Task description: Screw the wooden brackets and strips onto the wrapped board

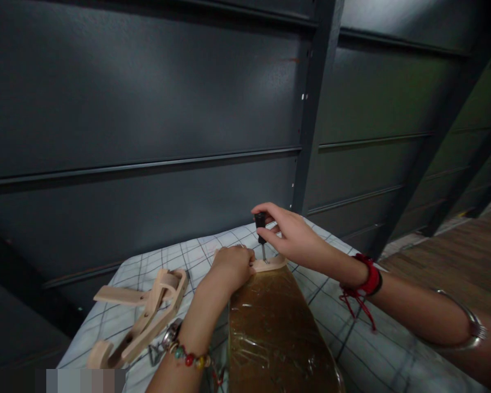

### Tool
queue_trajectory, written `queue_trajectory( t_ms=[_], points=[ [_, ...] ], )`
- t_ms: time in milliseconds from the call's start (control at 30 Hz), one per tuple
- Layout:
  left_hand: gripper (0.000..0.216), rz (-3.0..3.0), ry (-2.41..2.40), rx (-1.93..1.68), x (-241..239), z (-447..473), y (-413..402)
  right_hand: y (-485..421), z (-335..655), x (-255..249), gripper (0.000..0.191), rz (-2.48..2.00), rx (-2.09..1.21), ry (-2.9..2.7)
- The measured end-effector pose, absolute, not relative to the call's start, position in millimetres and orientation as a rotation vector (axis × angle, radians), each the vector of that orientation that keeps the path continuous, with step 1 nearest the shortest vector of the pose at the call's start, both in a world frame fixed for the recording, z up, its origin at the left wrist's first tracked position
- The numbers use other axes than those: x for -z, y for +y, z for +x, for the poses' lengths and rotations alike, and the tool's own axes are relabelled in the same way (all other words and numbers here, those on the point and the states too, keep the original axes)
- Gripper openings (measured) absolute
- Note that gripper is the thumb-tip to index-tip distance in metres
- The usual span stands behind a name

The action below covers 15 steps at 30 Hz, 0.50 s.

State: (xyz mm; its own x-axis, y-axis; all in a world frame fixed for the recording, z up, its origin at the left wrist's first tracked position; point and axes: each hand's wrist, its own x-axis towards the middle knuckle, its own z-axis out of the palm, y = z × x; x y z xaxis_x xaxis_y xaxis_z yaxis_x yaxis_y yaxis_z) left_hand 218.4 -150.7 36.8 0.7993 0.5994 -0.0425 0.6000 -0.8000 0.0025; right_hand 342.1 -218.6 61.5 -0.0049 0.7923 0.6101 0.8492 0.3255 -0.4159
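Observation:
My right hand (284, 232) is closed round the black handle of a screwdriver (261, 221). The screwdriver stands nearly upright, its metal shaft pointing down at a pale wooden strip (270, 265). That strip lies across the far end of a brown board (274, 327) wrapped in shiny clear film. Just left of the screwdriver, my left hand (233, 266) presses with curled fingers on the strip's left part. Its fingertips are partly hidden, but they grip the wood. Whether a screw sits under the tip is too small to tell.
Pale wooden pieces (155, 311) with holes and curved ends lie left of my left forearm. A white cloth with dark grid lines (331, 305) covers the table. Dark metal wall panels (147, 109) stand right behind it. A wooden floor (454, 251) shows at the right.

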Motion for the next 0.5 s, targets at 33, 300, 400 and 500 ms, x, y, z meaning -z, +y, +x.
queue_trajectory(
  t_ms=[33,300,400,500],
  points=[
    [0.025,2.962,0.995,0.066,-37,219,-151,-218,342,-61,0.028,-1.453,0.111,-1.774],
    [0.024,2.874,1.15,0.211,-47,209,-159,-216,341,-61,0.032,-1.296,0.01,-1.834],
    [0.023,2.826,1.175,0.266,-49,203,-158,-216,337,-64,0.029,-1.234,-0.099,-1.865],
    [0.022,2.819,1.122,0.255,-48,200,-152,-214,334,-66,0.02,-1.274,-0.013,-1.846]
  ],
)
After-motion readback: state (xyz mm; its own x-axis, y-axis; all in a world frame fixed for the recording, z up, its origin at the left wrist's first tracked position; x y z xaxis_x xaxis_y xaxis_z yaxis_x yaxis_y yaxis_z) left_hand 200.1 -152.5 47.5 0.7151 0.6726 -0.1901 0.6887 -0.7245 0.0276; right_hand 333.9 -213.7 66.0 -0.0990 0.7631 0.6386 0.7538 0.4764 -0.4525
